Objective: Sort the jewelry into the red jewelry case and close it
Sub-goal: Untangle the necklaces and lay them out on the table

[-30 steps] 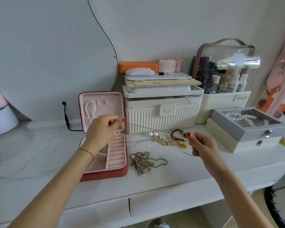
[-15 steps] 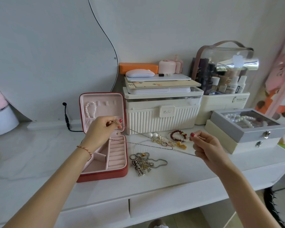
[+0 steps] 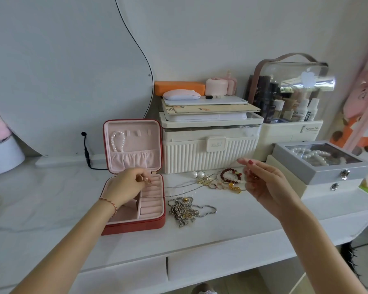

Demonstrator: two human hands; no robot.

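Observation:
The red jewelry case (image 3: 134, 225) lies open on the white table, its pink lid upright with a pearl bracelet (image 3: 117, 141) hung inside. My left hand (image 3: 125, 185) hovers over the case's ring rolls, pinching the pendant end of a thin chain necklace (image 3: 185, 188). The chain trails slack across the table to my right hand (image 3: 263, 183), whose loosely curled fingers hold its far end. Loose on the table lie a chunky silver chain with charms (image 3: 183, 211), two pearl earrings (image 3: 198, 174), a red bead bracelet (image 3: 229, 176) and gold pieces (image 3: 212, 183).
A cream ribbed box (image 3: 208, 153) stacked with items stands right behind the jewelry. A grey glass-lidded box (image 3: 321, 166) sits at the right, a cosmetics organiser (image 3: 289, 128) behind it. A mirror (image 3: 62, 71) and black cable (image 3: 86, 151) are at the left.
My left hand dropped from the lid down to the case's base with the pendant. My right hand rose slightly to the right, and the chain between them went slack onto the table.

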